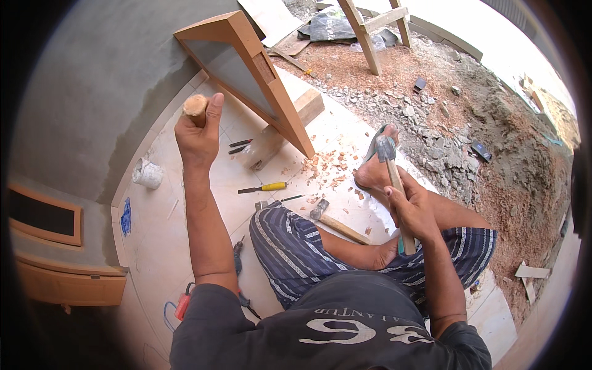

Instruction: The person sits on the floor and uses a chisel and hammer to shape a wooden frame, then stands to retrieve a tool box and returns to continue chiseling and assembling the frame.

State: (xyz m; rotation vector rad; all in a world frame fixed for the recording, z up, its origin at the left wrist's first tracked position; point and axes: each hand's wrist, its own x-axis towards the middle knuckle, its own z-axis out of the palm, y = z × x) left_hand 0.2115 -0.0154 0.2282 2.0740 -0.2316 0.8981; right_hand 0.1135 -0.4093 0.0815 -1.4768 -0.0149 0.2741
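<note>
My left hand [198, 132] is raised and closed around a short round wooden handle [195, 105], whose butt end shows above my fist. My right hand [412, 211] grips the wooden shaft of a hammer [388, 159], its metal head up near my bare foot [375, 172]. I sit on the tiled floor [185, 203] with legs folded. A wooden frame [253, 68] leans against the grey wall just beyond my left hand. A second hammer [333, 221] lies on the tiles by my knee.
A yellow-handled screwdriver [264, 187], dark chisels [239, 146] and wood chips [330, 166] lie on the tiles. A white cup [148, 173] stands by the wall. A drill [237, 259] and red plug [183, 303] lie at my left. Rubble and soil lie to the right.
</note>
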